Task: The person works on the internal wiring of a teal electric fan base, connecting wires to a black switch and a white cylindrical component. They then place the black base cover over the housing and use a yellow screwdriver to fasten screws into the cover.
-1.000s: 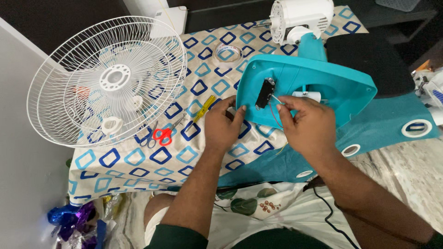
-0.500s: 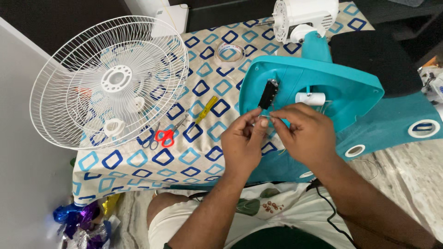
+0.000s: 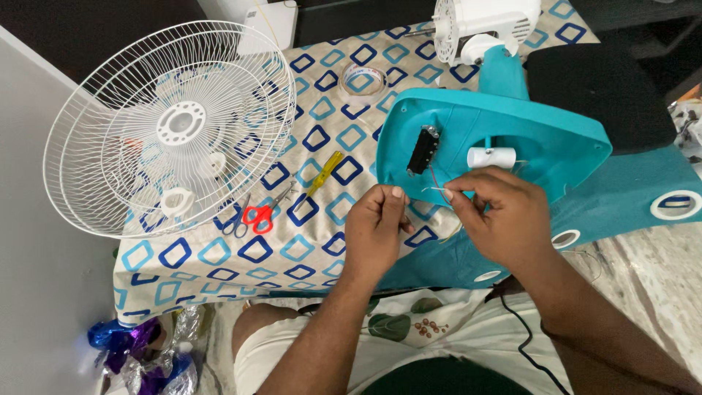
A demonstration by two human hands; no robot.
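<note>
Head view shows your two hands close together just below the teal fan base, which lies tipped on the patterned cloth. Your left hand is curled narrow, fingertips pinched at one end of a thin wire. Your right hand pinches the other end between thumb and forefinger; the wire spans the small gap between them. A red wire runs up from there to the black switch block set in the base. A white cylinder sticks out of the base just above your right hand. Left of your hands lie a yellow screwdriver and red-handled scissors, near the white fan grille. A tape roll sits farther back, and the white motor beyond the base.
</note>
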